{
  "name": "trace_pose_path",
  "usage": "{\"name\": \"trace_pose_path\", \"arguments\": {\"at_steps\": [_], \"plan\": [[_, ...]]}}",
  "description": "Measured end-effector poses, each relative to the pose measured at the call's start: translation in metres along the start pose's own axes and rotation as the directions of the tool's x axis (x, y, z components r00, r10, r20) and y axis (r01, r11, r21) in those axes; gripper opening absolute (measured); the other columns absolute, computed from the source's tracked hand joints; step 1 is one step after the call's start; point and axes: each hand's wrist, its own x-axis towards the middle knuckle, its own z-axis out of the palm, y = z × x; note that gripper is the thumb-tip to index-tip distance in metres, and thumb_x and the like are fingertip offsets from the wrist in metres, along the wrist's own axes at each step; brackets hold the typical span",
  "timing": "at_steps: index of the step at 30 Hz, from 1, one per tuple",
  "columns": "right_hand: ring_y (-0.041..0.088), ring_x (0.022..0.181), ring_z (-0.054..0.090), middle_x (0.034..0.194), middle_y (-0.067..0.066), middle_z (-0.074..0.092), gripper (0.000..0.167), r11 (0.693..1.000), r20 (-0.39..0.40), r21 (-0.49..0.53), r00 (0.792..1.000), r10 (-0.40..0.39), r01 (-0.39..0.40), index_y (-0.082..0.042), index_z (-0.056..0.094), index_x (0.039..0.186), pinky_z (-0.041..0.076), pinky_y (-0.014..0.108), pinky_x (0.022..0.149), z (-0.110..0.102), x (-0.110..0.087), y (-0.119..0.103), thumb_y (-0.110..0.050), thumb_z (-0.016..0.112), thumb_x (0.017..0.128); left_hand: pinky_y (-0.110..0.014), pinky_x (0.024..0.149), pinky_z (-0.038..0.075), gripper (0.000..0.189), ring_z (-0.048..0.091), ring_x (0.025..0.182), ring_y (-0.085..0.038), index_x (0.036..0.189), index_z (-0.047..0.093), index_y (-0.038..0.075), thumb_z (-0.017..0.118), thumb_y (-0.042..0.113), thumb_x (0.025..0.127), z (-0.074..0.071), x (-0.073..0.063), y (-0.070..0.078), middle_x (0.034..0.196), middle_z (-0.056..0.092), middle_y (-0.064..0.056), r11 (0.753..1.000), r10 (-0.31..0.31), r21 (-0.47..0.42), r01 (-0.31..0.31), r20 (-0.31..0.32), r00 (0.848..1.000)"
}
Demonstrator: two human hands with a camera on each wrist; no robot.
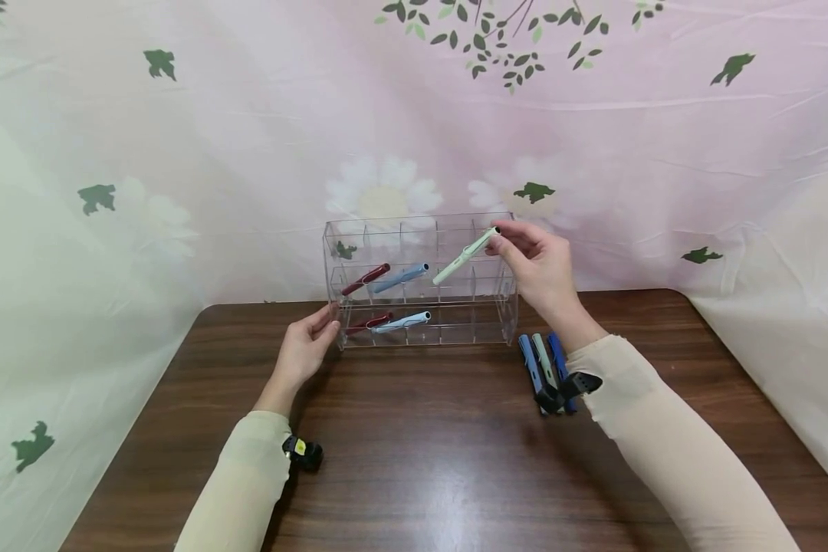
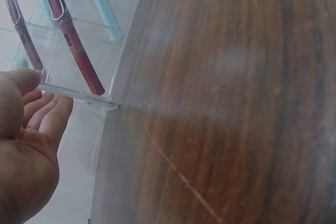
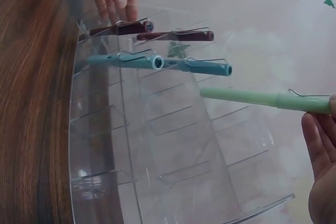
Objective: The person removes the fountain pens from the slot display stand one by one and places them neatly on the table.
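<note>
A clear acrylic pen organizer with rows of compartments stands at the back of the table. My left hand holds its left side wall, the thumb and fingers on either side of it in the left wrist view. My right hand pinches a light green pen by its capped end. This pen slants down to the left, its lower end over the organizer's upper part near the middle. Leftmost in the organizer lean two dark red pens, one above the other. Beside them lie a blue pen and a pale blue pen.
Three more pens lie side by side on the table under my right wrist: a grey-blue pen, a pale green pen and a dark blue pen. A printed cloth hangs behind the brown wooden table.
</note>
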Motion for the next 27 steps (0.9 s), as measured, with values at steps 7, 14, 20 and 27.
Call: {"name": "trace_pose_path", "arguments": {"at_steps": [7, 14, 20, 27], "plan": [[0.003, 0.085, 0.077, 0.099, -0.017, 0.079, 0.029, 1.0, -0.037, 0.025, 0.999, 0.008, -0.007, 0.005, 0.074, 0.13, 0.066, 0.018, 0.086, -0.007, -0.003, -0.006, -0.006, 0.073, 0.103, -0.022, 0.11, 0.055, 0.048, 0.058, 0.144, -0.037, 0.157, 0.05, -0.005, 0.058, 0.009, 0.112, 0.0, -0.001, 0.0, 0.157, 0.056, -0.024, 1.0, -0.016, -0.025, 0.017, 0.033, 0.999], [0.006, 0.081, 0.077, 0.096, -0.013, 0.081, 0.025, 0.999, -0.037, 0.047, 0.999, -0.003, 0.005, 0.002, 0.077, 0.126, 0.066, 0.019, 0.083, -0.015, -0.004, -0.003, -0.005, 0.074, 0.102, -0.028, 0.11, 0.056, 0.048, 0.06, 0.142, -0.037, 0.156, 0.052, -0.004, 0.059, 0.01, 0.111, 0.0, -0.001, 0.002, 0.156, 0.057, -0.024, 1.0, -0.02, -0.014, 0.021, 0.023, 1.0], [0.008, 0.079, 0.077, 0.096, -0.01, 0.082, 0.021, 0.995, -0.034, 0.1, 0.999, -0.017, 0.02, 0.002, 0.079, 0.121, 0.067, 0.02, 0.08, -0.022, -0.006, 0.0, -0.002, 0.075, 0.101, -0.021, 0.107, 0.056, 0.047, 0.061, 0.141, -0.036, 0.156, 0.052, -0.005, 0.059, 0.009, 0.111, 0.0, -0.001, 0.002, 0.156, 0.058, -0.024, 1.0, -0.013, -0.006, 0.013, 0.019, 1.0], [0.006, 0.079, 0.077, 0.095, -0.013, 0.082, 0.028, 0.999, -0.05, 0.047, 0.999, -0.006, 0.008, 0.014, 0.074, 0.122, 0.066, 0.018, 0.081, -0.03, -0.01, 0.003, -0.004, 0.075, 0.101, -0.022, 0.109, 0.055, 0.046, 0.061, 0.141, -0.037, 0.155, 0.053, -0.005, 0.059, 0.008, 0.111, 0.001, -0.002, 0.003, 0.155, 0.058, -0.025, 1.0, 0.006, -0.001, -0.006, 0.015, 1.0]]}}
